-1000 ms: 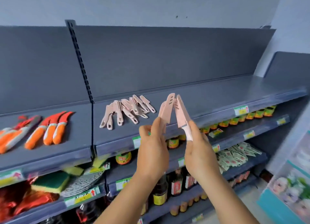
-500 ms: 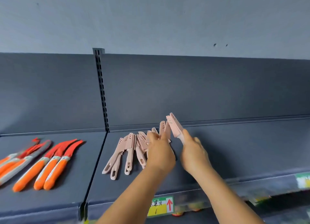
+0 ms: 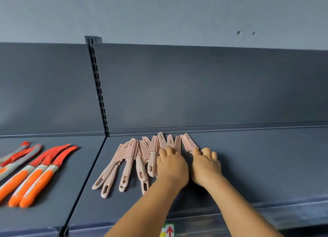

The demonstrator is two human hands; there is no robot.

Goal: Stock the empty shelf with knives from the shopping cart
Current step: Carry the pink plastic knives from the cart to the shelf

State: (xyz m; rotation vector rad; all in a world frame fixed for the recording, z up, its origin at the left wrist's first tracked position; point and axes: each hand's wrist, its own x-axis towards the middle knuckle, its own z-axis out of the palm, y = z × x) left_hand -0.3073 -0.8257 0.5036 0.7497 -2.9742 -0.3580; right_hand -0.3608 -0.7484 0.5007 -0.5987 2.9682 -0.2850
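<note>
The left hand (image 3: 171,165) lies palm-down on the pink knives (image 3: 134,158), its fingers fairly straight and pressing on the sheathed blades at the right end of the row; its grip is open, curled round nothing. Just beside it, the right hand (image 3: 205,164) rests on the rightmost pink knife (image 3: 190,144), the forefinger stretched onto the sheath while the other fingers bend loosely; whether that grip pinches the handle beneath cannot be told, since the palm hides it. The pink knives lie fanned on the dark grey shelf (image 3: 257,165), sheathed tips toward the back panel (image 3: 195,87), looped handles toward the front edge, several overlapping. Left of the slotted upright (image 3: 98,87), on the neighbouring shelf section, lie orange-handled knives (image 3: 35,174) with red blade covers, well apart from the pink ones. On the front rail below the forearms a price tag (image 3: 168,230) shows a red upward arrow on white beside a yellow patch; no writing is readable.
</note>
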